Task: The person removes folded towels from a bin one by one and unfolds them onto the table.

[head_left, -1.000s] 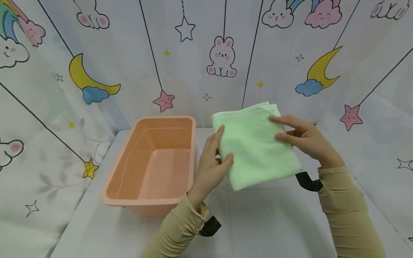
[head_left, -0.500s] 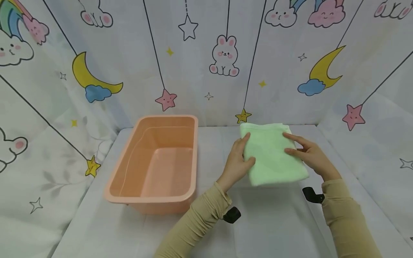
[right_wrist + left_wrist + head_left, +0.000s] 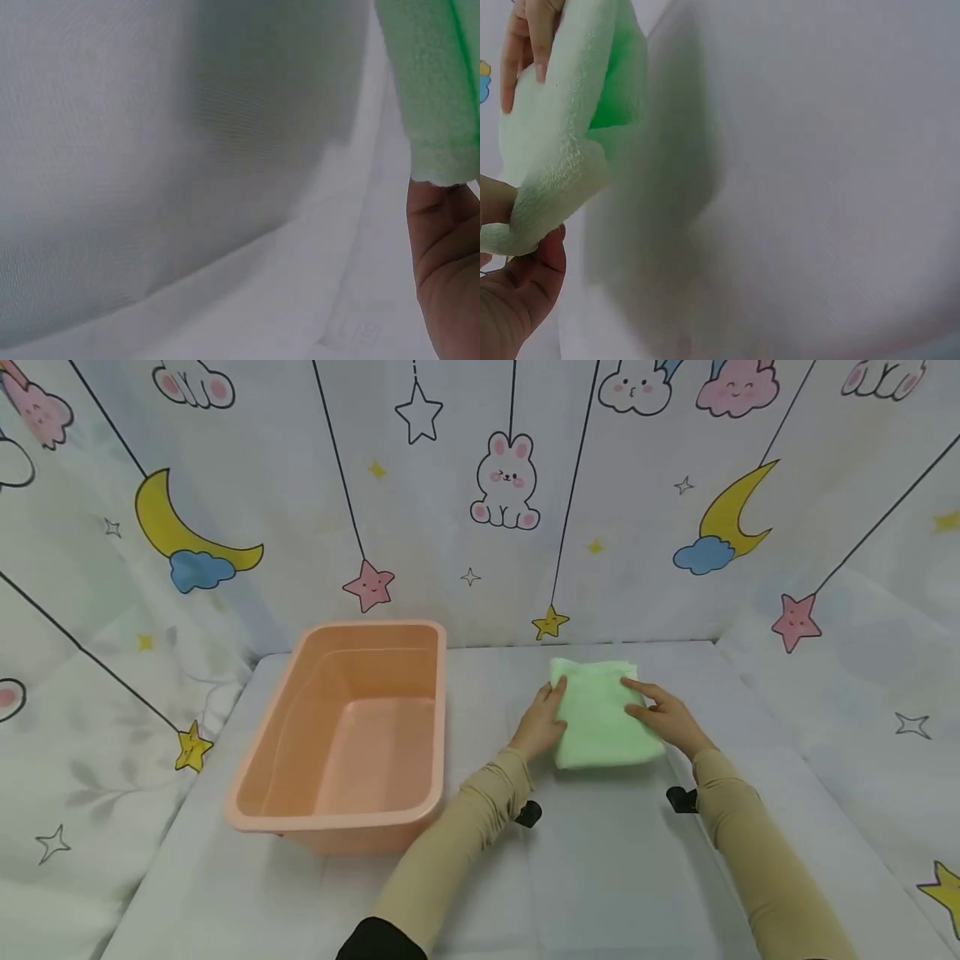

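Observation:
A folded pale green towel (image 3: pixel 603 718) is held between both hands over the right half of the table. My left hand (image 3: pixel 538 724) grips its left edge, thumb on the near face. On the opposite edge, my right hand (image 3: pixel 666 717) pinches the towel, with index finger and thumb on the face. In the left wrist view the layers of the towel (image 3: pixel 562 135) part at the fold, and a shadow falls on the surface beside it. The right wrist view catches only a corner of the towel (image 3: pixel 435 97) above the right hand (image 3: pixel 454 262).
A peach plastic basin (image 3: pixel 438 735) stands on the white-covered table (image 3: pixel 600 877), left of the hands. A printed curtain (image 3: pixel 465 468) with moons, stars and rabbits encloses the back and sides. Black camera mounts (image 3: pixel 681 800) sit under the wrists.
Both hands have carried the towel away from the body, lower and toward the back of the table, first rightward too. The basin stays in place; the head view has shifted slightly.

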Available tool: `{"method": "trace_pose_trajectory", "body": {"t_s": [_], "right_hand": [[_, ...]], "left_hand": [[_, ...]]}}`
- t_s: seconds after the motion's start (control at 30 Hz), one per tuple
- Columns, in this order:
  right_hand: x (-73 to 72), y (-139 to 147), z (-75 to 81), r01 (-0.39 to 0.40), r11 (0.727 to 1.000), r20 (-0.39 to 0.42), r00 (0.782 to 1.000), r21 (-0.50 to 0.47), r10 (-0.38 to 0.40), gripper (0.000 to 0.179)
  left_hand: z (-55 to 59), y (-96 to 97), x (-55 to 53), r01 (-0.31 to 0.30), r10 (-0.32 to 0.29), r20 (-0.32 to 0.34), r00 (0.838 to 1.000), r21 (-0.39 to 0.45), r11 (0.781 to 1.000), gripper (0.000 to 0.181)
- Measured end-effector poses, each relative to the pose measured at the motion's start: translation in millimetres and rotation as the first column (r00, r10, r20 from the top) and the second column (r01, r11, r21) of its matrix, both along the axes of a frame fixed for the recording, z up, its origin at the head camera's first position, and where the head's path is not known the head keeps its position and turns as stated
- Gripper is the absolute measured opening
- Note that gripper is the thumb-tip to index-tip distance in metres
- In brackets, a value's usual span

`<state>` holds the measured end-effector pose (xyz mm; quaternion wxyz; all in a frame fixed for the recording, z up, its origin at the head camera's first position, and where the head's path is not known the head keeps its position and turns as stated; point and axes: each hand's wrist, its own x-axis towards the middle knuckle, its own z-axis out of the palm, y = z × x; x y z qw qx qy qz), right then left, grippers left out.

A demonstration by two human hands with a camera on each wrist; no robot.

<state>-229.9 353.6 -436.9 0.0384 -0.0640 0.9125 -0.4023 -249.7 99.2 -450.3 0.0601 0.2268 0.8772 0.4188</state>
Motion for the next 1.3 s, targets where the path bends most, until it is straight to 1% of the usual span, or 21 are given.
{"method": "trace_pose_trajectory", "body": {"t_s": [0.13, 0.23, 0.3, 0.53, 0.63, 0.7, 0.8, 0.87, 0.93, 0.97, 1.07, 1.13, 1.23, 1.3], "right_hand": [[-9.7, -1.4, -15.2, -0.033, 0.999, 0.016, 0.999, 0.002, 0.033, 0.057], [-13.3, 0.7, -23.1, -0.037, 0.999, 0.026, 0.999, 0.020, 0.037, 0.056], [-14.7, 1.7, -28.2, -0.028, 0.999, 0.041, 0.999, 0.034, 0.026, 0.056], [-18.7, 0.9, -44.9, -0.012, 0.998, 0.086, 0.996, 0.058, 0.007, 0.058], [-18.0, 1.4, -45.6, 0.002, 0.998, 0.086, 0.996, 0.061, -0.007, 0.058], [-18.0, 2.2, -44.4, 0.010, 0.997, 0.083, 0.996, 0.076, -0.016, 0.058], [-19.3, 3.9, -44.1, 0.010, 0.994, 0.086, 0.996, 0.105, -0.019, 0.058], [-20.6, 5.6, -45.8, 0.008, 0.992, 0.085, 0.996, 0.123, -0.018, 0.058], [-21.7, 7.0, -48.2, -0.005, 0.989, 0.075, 0.997, 0.145, -0.005, 0.058], [-22.2, 7.3, -49.3, -0.011, 0.988, 0.067, 0.998, 0.154, 0.000, 0.058], [-22.3, 7.7, -49.7, -0.023, 0.986, 0.034, 0.999, 0.167, 0.017, 0.058], [-21.7, 7.5, -48.1, -0.013, 0.986, 0.035, 0.999, 0.167, 0.007, 0.057], [-19.5, 6.2, -43.7, 0.006, 0.990, 0.084, 0.996, 0.143, -0.018, 0.059], [-18.2, 5.8, -41.5, 0.029, 0.993, 0.135, 0.990, 0.117, -0.044, 0.062]], "left_hand": [[-9.8, -0.7, -7.8, -0.024, 0.024, 0.070, 0.997, -0.007, 1.000, 0.077], [-15.2, 1.6, -11.3, -0.019, 0.020, 0.114, 0.993, -0.010, 1.000, 0.076], [-18.7, 3.6, -12.5, -0.017, 0.020, 0.131, 0.991, -0.024, 1.000, 0.076], [-28.6, 10.3, -16.0, -0.058, 0.070, 0.170, 0.983, -0.073, 0.996, 0.076], [-31.0, 12.7, -19.6, -0.048, 0.070, 0.158, 0.985, -0.140, 0.989, 0.078], [-30.9, 13.3, -23.1, -0.028, 0.062, 0.151, 0.987, -0.214, 0.977, 0.080], [-31.6, 12.9, -29.4, -0.011, 0.053, 0.116, 0.992, -0.339, 0.941, 0.082], [-32.4, 12.2, -32.1, -0.016, 0.062, 0.104, 0.993, -0.395, 0.918, 0.083], [-33.9, 11.4, -34.0, -0.034, 0.077, 0.080, 0.994, -0.440, 0.897, 0.084], [-33.8, 10.9, -34.0, -0.042, 0.086, 0.078, 0.993, -0.452, 0.891, 0.084], [-32.8, 9.8, -33.9, -0.048, 0.097, 0.080, 0.992, -0.475, 0.879, 0.084], [-31.1, 9.0, -32.9, -0.044, 0.102, 0.097, 0.990, -0.475, 0.879, 0.084], [-29.4, 7.4, -30.7, -0.042, 0.109, 0.112, 0.988, -0.485, 0.873, 0.082], [-29.2, 6.7, -29.0, -0.055, 0.112, 0.089, 0.990, -0.487, 0.872, 0.079]]}}
